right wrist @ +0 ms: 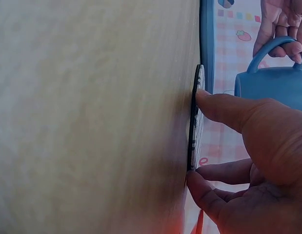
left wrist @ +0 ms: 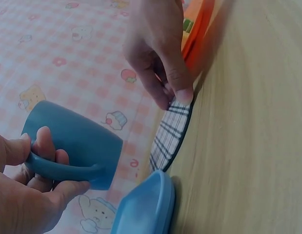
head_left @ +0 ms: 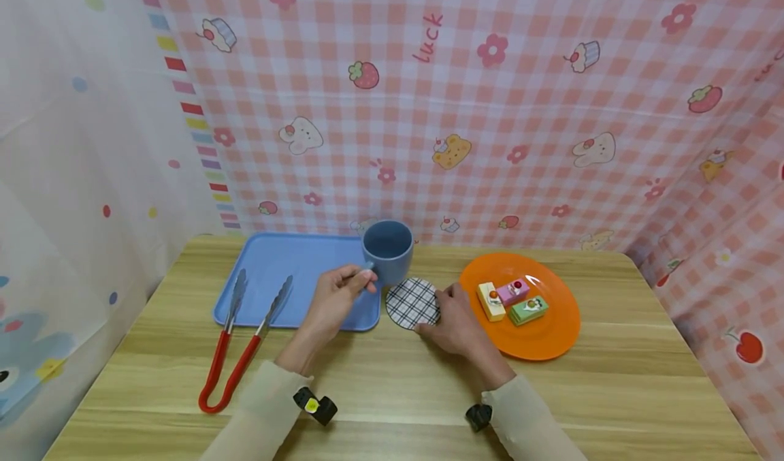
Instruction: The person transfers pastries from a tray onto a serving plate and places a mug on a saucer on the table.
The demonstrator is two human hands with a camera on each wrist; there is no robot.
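My left hand [head_left: 338, 299] grips the handle of a blue-grey mug [head_left: 392, 270], its fingers curled round it in the left wrist view. The mug is upright, held off the table above the right end of the blue tray [head_left: 306, 257]. At the table's middle lies a round black-and-white checked coaster [head_left: 407, 304], just right of the tray. Thumb and fingers of my right hand [head_left: 456, 321] pinch the coaster's right edge. The right wrist view shows the coaster [right wrist: 197, 126] edge-on, at or very near the tabletop.
Red-handled metal tongs [head_left: 222, 366] lie spread at the left, their tips over the tray. An orange plate [head_left: 557, 325] at the right bears a yellow, a pink and a green toy cake piece [head_left: 528, 310]. A checked pink curtain [head_left: 416, 120] hangs behind the wooden table [head_left: 637, 379].
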